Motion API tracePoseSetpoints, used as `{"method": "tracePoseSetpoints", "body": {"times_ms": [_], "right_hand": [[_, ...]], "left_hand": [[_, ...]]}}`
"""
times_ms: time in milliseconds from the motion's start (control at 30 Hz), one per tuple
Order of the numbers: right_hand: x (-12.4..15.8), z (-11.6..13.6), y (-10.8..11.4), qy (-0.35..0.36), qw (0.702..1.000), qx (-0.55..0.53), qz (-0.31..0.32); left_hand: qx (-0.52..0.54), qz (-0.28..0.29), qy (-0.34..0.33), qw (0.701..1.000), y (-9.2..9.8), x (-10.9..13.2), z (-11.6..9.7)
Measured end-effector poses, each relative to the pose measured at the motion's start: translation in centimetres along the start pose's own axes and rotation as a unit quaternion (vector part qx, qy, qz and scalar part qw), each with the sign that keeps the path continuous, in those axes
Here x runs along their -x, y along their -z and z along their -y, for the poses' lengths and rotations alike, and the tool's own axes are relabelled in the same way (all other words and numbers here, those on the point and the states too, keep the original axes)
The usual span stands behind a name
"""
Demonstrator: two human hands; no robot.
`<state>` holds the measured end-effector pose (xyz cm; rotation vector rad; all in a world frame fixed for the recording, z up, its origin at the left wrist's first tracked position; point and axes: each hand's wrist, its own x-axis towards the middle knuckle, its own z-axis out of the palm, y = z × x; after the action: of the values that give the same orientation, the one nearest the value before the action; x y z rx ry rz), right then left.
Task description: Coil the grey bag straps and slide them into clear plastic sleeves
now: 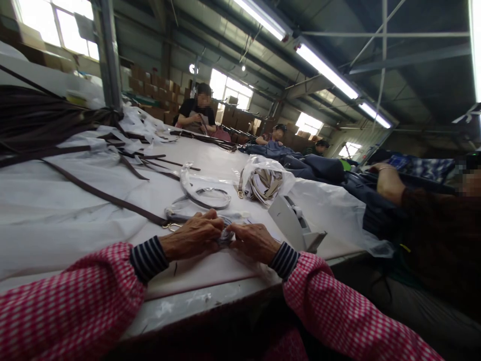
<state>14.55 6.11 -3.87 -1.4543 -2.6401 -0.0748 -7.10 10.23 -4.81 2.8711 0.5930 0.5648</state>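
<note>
Both hands at near edge of worktop. Left hand has its fingers curled and pressed onto a grey bundle; right hand pinches the same bundle from the other side, so the grip is closed on it. Bundle sits between the hands, partly hidden by fingers; its exact form cannot be told. Dark strap ends in a metal clasp just beside left wrist. Coiled band lies beyond the hands; bagged beige straps lie farther back. Grey dispenser-like device stands tilted, right of right hand.
</note>
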Motion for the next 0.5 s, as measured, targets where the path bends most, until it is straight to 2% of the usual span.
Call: {"method": "tracePoseSetpoints", "body": {"times_ms": [100, 233, 400, 500], "right_hand": [[-0.2, -0.7, 0.3, -0.003, 1.000, -0.004, 0.002], [-1.1, -0.7, -0.3, 0.008, 0.999, -0.035, -0.005], [-1.6, 0.0, -1.3, -0.002, 0.995, -0.092, -0.040], [-1.6, -0.1, -1.7, -0.006, 0.990, -0.132, -0.056]], "left_hand": [[0.022, 0.010, -0.027, 0.999, 0.5, 0.4, 1.3], [0.003, 0.026, -0.006, 1.000, 0.5, 0.8, 2.1], [-0.069, -0.002, 0.073, 0.995, -1.0, 0.4, 0.7], [-0.093, -0.019, 0.091, 0.991, -1.8, 0.0, -0.2]]}}
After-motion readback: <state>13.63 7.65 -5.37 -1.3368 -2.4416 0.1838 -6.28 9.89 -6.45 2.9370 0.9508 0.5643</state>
